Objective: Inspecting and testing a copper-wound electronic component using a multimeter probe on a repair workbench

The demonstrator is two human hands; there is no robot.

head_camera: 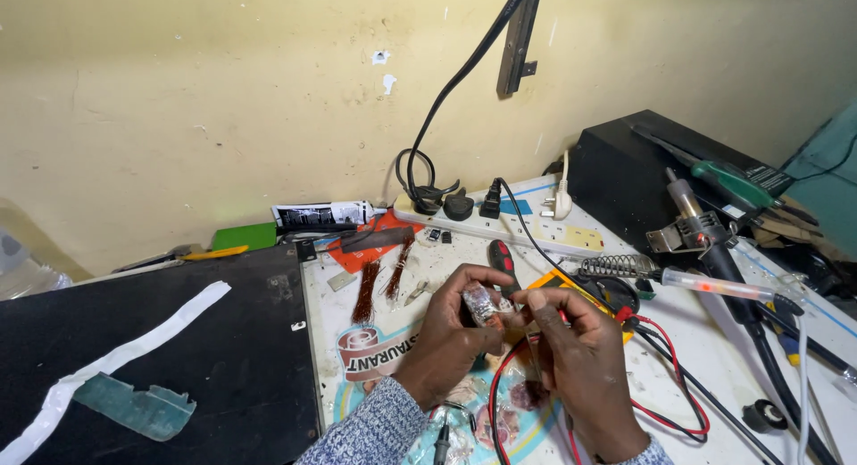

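Nearest us: left hand [451,327] pinches foil-wrapped part [486,303], fingers closed round it, held just above tabletop [714,358] at centre. Right hand [580,344] at 3 o'clock of part, fingertips closed on its end; red lead [683,385] trails beside wrist. We judge: keep left grip steady, let right fingertips do fine work, keep leads out of way. Screwdriver [503,258] at 12 o'clock just behind. Soldering iron [714,286] at 2 o'clock, near; keep sleeves off it. Power strip [536,228] farther back by wall.
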